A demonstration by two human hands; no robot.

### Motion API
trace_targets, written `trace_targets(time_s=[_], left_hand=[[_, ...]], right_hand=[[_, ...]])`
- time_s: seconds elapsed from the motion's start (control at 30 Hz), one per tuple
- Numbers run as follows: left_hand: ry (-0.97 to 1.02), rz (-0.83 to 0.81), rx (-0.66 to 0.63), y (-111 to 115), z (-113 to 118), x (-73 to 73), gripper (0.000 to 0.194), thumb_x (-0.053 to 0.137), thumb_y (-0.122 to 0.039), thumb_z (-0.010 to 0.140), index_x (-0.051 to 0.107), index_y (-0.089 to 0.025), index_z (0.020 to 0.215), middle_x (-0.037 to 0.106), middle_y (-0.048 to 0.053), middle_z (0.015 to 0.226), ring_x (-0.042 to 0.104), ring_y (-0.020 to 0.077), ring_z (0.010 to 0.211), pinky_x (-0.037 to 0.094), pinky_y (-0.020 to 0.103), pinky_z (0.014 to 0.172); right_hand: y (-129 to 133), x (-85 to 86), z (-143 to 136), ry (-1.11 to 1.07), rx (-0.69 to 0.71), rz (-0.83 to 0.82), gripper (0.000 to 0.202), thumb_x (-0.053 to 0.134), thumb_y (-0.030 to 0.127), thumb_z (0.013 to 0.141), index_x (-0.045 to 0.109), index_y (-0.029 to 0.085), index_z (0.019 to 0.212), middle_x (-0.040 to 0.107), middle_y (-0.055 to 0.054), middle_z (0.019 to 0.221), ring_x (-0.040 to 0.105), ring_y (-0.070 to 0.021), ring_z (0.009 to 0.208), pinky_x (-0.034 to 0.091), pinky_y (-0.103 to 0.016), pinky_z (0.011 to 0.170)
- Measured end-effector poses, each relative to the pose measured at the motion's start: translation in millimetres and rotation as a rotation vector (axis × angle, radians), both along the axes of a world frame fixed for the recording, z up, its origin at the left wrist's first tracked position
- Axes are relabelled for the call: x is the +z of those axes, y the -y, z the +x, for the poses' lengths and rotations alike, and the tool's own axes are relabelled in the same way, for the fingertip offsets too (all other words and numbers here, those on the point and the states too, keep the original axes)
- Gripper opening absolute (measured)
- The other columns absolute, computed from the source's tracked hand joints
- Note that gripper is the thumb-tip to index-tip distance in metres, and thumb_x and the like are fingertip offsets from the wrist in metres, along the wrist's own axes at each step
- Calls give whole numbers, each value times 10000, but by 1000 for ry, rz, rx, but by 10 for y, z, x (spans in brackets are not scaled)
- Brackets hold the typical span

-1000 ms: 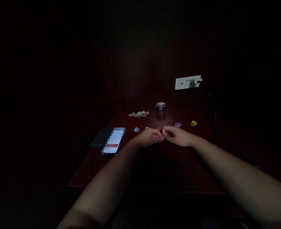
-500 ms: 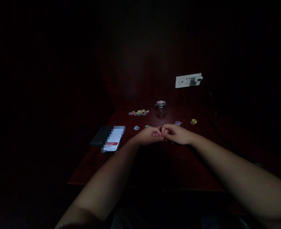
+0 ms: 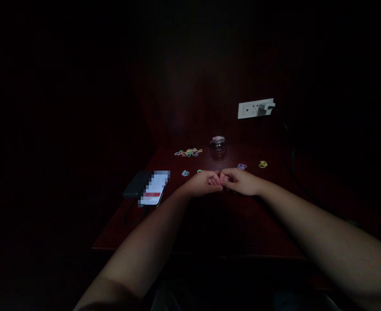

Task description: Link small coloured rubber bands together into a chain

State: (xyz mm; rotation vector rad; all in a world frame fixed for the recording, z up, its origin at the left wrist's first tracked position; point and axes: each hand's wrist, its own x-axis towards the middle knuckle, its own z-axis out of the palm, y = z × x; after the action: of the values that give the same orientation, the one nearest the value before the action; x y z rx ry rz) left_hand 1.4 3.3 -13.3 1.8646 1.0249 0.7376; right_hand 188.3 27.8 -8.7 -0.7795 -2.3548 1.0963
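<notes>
The room is very dark, and only the middle of the dark red table is lit. The person's left hand and right hand meet at the middle of the table, fingertips touching each other. Both hands are curled, pinching something very small and reddish between them; it is too small and dim to say what it is.

Around the hands lie small coloured rubber bands. A blue band and a green band lie just beyond the left hand. A purple band lies just beyond the right hand, and a yellow band lies further to the right. A pile of mixed bands lies farther back, beside a small glass jar.

At the left, a phone with a lit screen rests on a dark power bank. On the wall behind, a white socket holds a charger plug.
</notes>
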Motion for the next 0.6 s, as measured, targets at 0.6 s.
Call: trace_targets(time_s=[0.6], left_hand=[[79, 5, -66, -25, -16, 42, 355, 459, -427, 845, 583, -98, 795, 615, 58, 757, 529, 106, 678, 410, 234, 664]], right_hand=[[39, 80, -21, -172, 8, 44, 252, 537, 399, 806, 504, 152, 770, 580, -13, 668, 442, -80, 550, 334, -206, 503]])
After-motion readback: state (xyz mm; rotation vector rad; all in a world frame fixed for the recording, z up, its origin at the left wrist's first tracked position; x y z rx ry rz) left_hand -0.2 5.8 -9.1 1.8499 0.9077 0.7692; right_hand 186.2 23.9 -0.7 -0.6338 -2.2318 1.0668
